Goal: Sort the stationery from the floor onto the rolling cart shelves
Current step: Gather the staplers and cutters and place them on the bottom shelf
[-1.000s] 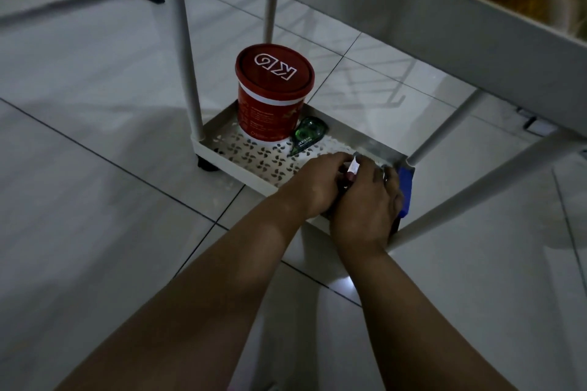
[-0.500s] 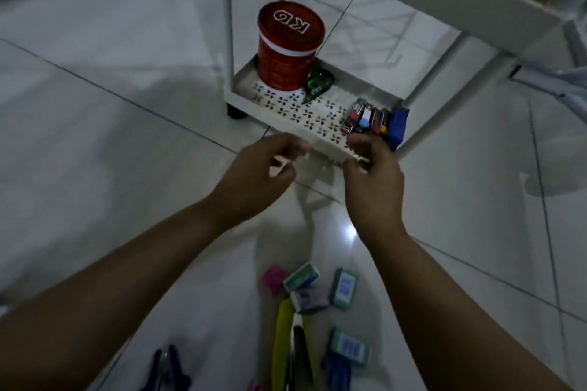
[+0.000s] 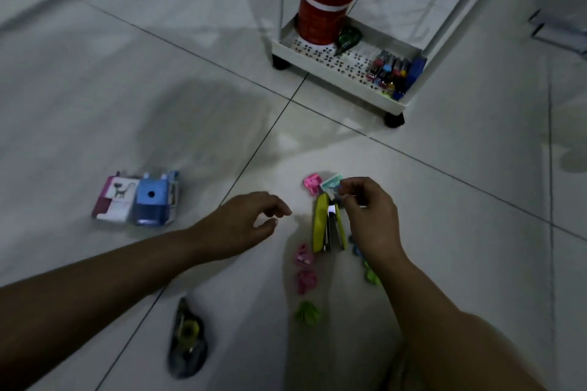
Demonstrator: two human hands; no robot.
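hands pulled back from white perforated cart shelf (image 3: 320, 73) upper right | right hand (image 3: 368, 216) pinching small teal box (image 3: 330, 186) lower centre | left hand (image 3: 251, 220) loosely curled, empty

A red tub (image 3: 325, 6) with a white band and white lettering on its lid stands on the white cart shelf (image 3: 336, 78), whose floor is punched with a dark petal pattern. On the pale grey tiled floor (image 3: 133, 95) lie a yellow stapler (image 3: 327, 225), pink clips (image 3: 305, 270), a green clip (image 3: 307, 313) and a teal staple box (image 3: 330, 186). The sharpener (image 3: 151, 203) is blue, its box (image 3: 116, 198) pink and white with a black cat.
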